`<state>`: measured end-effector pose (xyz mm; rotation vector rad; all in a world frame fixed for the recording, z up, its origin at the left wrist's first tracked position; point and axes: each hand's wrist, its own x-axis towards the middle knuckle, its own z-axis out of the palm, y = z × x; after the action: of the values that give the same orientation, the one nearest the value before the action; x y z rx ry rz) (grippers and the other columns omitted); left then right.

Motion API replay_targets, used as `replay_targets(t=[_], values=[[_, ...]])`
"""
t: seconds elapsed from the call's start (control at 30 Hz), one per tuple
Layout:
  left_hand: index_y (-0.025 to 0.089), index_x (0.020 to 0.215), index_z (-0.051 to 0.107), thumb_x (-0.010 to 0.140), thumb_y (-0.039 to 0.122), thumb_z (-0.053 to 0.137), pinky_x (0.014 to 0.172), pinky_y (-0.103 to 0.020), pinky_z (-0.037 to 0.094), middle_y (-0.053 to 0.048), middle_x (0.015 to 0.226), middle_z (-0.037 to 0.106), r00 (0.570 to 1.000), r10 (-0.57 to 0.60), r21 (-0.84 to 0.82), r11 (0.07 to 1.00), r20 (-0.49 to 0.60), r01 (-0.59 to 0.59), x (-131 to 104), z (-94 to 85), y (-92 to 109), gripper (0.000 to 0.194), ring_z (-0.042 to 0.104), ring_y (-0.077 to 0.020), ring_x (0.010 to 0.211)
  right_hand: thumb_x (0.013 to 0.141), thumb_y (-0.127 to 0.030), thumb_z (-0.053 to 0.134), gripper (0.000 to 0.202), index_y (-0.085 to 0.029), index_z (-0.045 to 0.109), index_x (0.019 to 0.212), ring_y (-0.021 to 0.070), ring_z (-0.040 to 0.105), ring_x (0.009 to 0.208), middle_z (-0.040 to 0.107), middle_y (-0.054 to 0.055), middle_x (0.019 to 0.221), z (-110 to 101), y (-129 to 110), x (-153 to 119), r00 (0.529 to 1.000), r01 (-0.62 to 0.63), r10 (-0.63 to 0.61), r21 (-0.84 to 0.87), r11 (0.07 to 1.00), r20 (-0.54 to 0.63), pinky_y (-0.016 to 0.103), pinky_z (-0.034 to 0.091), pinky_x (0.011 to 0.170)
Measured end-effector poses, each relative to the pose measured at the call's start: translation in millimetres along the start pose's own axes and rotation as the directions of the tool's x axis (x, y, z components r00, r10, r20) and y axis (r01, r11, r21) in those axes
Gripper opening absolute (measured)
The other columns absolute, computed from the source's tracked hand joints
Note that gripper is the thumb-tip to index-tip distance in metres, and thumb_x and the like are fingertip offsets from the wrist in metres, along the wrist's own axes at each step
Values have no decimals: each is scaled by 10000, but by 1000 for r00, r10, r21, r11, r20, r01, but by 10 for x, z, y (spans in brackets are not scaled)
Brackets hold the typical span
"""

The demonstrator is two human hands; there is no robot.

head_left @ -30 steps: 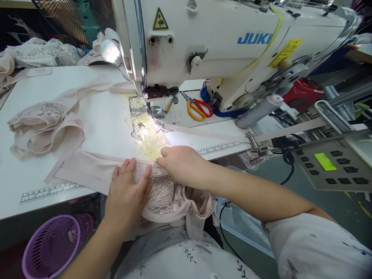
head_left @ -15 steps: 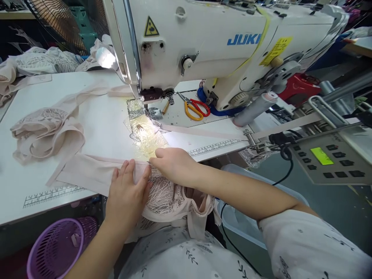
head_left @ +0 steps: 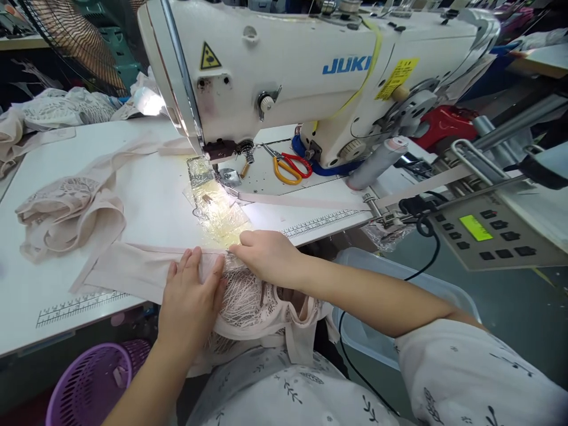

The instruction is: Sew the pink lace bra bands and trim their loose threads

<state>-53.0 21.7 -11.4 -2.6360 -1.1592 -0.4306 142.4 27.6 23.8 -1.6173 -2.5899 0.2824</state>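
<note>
White counter (head_left: 146, 201) under the Juki sewing machine (head_left: 284, 65): since a moment ago both hands have barely shifted. Left hand (head_left: 190, 299), fingers together, presses the pink band (head_left: 133, 266) flat; right hand (head_left: 266, 257) seemingly pinches its lace end. Band runs left-right along the counter's near edge

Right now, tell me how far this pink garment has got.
Behind the needle, one pink lace piece lies bunched at the table's left. In hand: the left hand flattens the pink band, the right hand pinches its edge. Left: it is not yet under the presser foot.
</note>
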Motion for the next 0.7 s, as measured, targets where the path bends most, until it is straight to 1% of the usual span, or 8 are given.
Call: replay_targets(t=[0.1, 0.23, 0.4, 0.5, 0.57, 0.63, 0.7], values=[[137, 1171, 604, 882, 231, 478, 884, -589, 432, -282, 1217, 499, 1000, -1, -8, 1000, 11, 1, 6, -3, 3, 329, 496, -426, 1161, 846, -137, 419, 203, -163, 593, 947, 154, 400, 657, 563, 53, 830, -6, 2, 2, 1000, 18, -18, 5, 1000, 6, 297, 124, 512], [156, 1184, 590, 890, 244, 464, 894, -592, 427, -262, 1240, 483, 1000, -8, -5, 1000, 25, 8, 5, -7, 3, 332, 478, -412, 1181, 849, -135, 417, 187, -165, 586, 922, 155, 400, 654, 569, 53, 832, -5, 12, -5, 1000, 22, -22, 5, 1000, -2, 293, 124, 508], [131, 1176, 591, 880, 231, 481, 889, -595, 432, -272, 1229, 471, 999, 9, -1, 1000, 34, -9, 11, -14, -6, 331, 482, -428, 1169, 851, -130, 415, 184, -160, 590, 898, 154, 426, 653, 566, 55, 822, 8, 25, 20, 999, 41, -41, -14, 999, -18, 292, 125, 492], [139, 1186, 579, 880, 238, 484, 893, -588, 434, -258, 1230, 473, 999, 4, 5, 1000, 37, -4, 22, -17, -11, 335, 476, -417, 1178, 849, -114, 409, 197, -149, 598, 892, 158, 447, 655, 572, 68, 828, -53, 32, 13, 998, 63, -62, -27, 998, 21, 291, 132, 483], [149, 1192, 573, 878, 240, 488, 899, -582, 435, -247, 1233, 473, 999, -1, 10, 1000, 38, 0, 29, -24, -3, 337, 473, -409, 1182, 827, -85, 421, 190, -141, 601, 851, 159, 455, 649, 574, 77, 825, -131, 48, -25, 996, 53, -50, -37, 998, 76, 289, 145, 480], [151, 1188, 576, 876, 235, 488, 899, -579, 435, -247, 1230, 475, 999, -1, 14, 1000, 45, 0, 33, -36, 14, 335, 474, -407, 1180, 796, -53, 443, 177, -138, 598, 797, 156, 457, 635, 575, 81, 819, -218, 75, -98, 990, 16, -9, -50, 999, 140, 287, 159, 480], [149, 1185, 583, 879, 229, 479, 895, -580, 435, -252, 1225, 480, 999, 4, 17, 1000, 47, -4, 32, -47, 28, 333, 479, -409, 1173, 788, -44, 460, 164, -140, 594, 783, 151, 457, 628, 576, 79, 814, -288, 108, -198, 986, -42, 50, -58, 997, 156, 283, 173, 487]])
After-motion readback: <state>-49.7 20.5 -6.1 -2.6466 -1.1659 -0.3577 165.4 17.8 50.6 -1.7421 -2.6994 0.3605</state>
